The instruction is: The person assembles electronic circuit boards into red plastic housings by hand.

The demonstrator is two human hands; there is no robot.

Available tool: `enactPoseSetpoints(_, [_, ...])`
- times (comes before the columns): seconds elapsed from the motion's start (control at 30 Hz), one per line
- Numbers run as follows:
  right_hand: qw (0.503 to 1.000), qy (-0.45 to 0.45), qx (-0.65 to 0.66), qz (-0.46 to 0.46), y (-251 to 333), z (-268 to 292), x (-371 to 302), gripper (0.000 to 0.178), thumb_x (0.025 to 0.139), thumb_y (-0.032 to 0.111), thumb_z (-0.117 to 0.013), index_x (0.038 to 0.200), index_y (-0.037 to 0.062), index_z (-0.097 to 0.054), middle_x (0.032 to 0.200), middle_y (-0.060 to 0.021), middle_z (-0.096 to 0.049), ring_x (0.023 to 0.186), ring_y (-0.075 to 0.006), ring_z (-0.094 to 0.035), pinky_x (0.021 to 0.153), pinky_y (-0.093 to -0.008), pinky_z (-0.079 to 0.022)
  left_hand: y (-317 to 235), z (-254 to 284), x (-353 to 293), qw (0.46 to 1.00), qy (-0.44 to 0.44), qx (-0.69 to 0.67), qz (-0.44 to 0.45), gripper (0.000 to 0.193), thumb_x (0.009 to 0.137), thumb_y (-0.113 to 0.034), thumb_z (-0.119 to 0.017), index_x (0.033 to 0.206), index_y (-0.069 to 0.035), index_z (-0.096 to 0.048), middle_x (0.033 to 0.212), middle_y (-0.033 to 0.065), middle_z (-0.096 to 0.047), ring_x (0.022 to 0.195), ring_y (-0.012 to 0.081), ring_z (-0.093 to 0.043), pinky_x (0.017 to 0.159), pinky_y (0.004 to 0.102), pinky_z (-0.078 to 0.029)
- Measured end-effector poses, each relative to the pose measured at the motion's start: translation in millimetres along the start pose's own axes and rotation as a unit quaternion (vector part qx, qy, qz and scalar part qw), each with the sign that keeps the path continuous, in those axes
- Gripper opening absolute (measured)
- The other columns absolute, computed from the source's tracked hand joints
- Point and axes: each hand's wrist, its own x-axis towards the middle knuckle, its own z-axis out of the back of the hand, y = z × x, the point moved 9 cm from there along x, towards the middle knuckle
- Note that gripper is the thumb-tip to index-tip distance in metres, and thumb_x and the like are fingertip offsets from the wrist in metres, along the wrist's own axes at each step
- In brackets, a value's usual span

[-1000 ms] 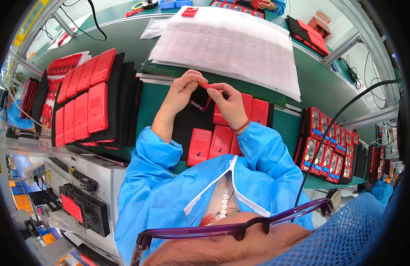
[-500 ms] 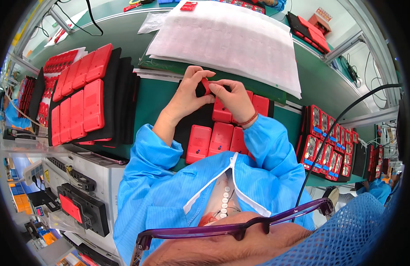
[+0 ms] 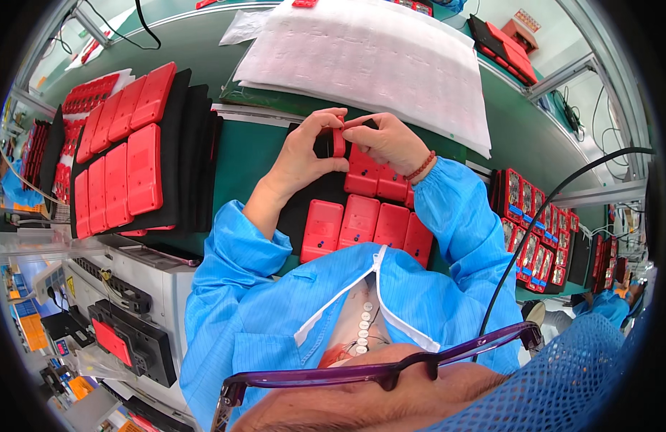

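"Four red cases [image 3: 322, 232] lie in the row nearest the person's blue jacket [image 3: 268, 317], on a black mat [image 3: 317, 189]. What is in hand?"

"One raised case [image 3: 338, 142], red too, turned edge-on above the mat, just beyond that row. The left hand [image 3: 304, 147] spans it, forefinger curled at the upper end, thumb by the lower, with a wide gap toward the palm."

"And the right hand [image 3: 387, 144]?"

"Its thumb and forefinger are bunched close together at the case's upper right side; whether they pinch it or merely touch it, nobody could tell from here."

"How should it handle?"

"Light and stiff, most likely, like moulded plastic. The sheen on the others suggests a slippery shell, so the rims look the safest hold, squeezed gently; its broad faces are turned away and might scratch."

"And around it?"

"Well off to the left, stacked black trays [image 3: 176, 155] carry more red cases [image 3: 144, 169] on the green counter [image 3: 236, 169]. Past the hands, white sheets [image 3: 361, 61] lie flat."
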Motion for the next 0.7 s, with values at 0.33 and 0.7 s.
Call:
enactPoseSetpoints(0.33, [0.994,0.049,-0.093,-0.026,6,-4,17,0.027,0.081,0.027,-0.064,0.086,0.0012,-0.068,0.066,0.0017,-0.053,0.052,-0.0059,-0.04,0.046,-0.0254,-0.029,-14,11,2,0.995,-0.025,0.09,-0.04,0.06,0.057,-0.009,-0.088,0.108,-0.008,-0.055,0.126,0.0107,-0.059,0.107,0.0303,-0.062,0.089,0.0364,-0.053])
enactPoseSetpoints(0.7, [0.959,0.077,-0.256,0.094,26,-17,27,0.031,0.08,0.026,-0.056,0.074,-0.0014,-0.069,0.058,-0.0027,-0.051,0.058,-0.0118,-0.045,0.053,-0.0316,-0.037,-25,9,2,0.983,-0.033,0.16,-0.083,0.056,0.06,-0.018,-0.088,0.108,-0.009,-0.06,0.114,0.009,-0.061,0.098,0.0302,-0.064,0.083,0.0374,-0.055])
